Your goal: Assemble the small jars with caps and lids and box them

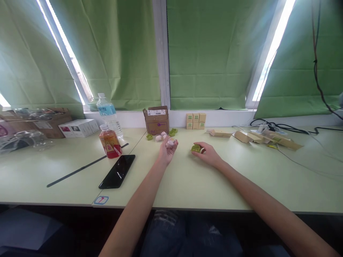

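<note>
My left hand [167, 149] is raised a little above the pale green desk [187, 178], palm up, its fingers curled round a small clear-white piece [170, 143]. My right hand [207, 152] rests on the desk to the right, fingers closed on a small green piece [196, 148]. Just beyond my left hand lie more small white pieces [160, 137] and green pieces [173, 132], in front of a little open cardboard box [157, 120].
A black phone [117, 171], a red drink bottle [110, 143], a water bottle [109, 115] and a long dark strip [80, 169] lie to the left. Small tan boxes [195, 121] stand by the window sill. Flattened tan cartons [265, 138] and cables [284, 127] sit at right.
</note>
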Demonstrator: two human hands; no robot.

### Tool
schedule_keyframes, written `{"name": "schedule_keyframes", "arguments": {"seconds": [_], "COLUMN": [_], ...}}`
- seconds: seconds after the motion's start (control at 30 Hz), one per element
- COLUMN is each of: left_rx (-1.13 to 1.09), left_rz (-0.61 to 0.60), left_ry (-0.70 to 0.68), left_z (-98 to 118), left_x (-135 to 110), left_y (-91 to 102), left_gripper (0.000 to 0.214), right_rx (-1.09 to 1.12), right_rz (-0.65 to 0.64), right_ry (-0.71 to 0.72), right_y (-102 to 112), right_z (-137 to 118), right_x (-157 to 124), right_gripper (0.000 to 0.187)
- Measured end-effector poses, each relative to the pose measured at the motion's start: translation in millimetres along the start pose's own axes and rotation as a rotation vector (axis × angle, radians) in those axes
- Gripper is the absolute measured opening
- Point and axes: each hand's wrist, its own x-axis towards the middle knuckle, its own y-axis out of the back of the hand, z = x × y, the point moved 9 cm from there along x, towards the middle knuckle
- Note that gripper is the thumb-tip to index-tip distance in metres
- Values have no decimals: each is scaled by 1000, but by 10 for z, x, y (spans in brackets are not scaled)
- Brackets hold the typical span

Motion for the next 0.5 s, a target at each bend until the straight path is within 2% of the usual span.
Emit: {"name": "schedule_keyframes", "arguments": {"seconds": [0.1,0.3,0.37,0.5], "left_rx": [52,210,428,1028], "left_rz": [-9,83,58,20], "left_ry": [-12,-94,-142,-307], "left_z": [-9,30,52,115], "left_x": [-14,12,21,-40], "left_y": [-36,63,53,-39], "left_gripper": [32,44,47,64], "right_rx": [-6,-22,-27,-35], "right_rz": [-11,-12,-19,-32], "right_ry": [2,-14,-8,16], "right_y": [-16,-22,-28,-39], "right_z": [6,13,2,-32], "right_x": [-2,-6,-5,-4], "right_gripper": [45,46,45,46]}}
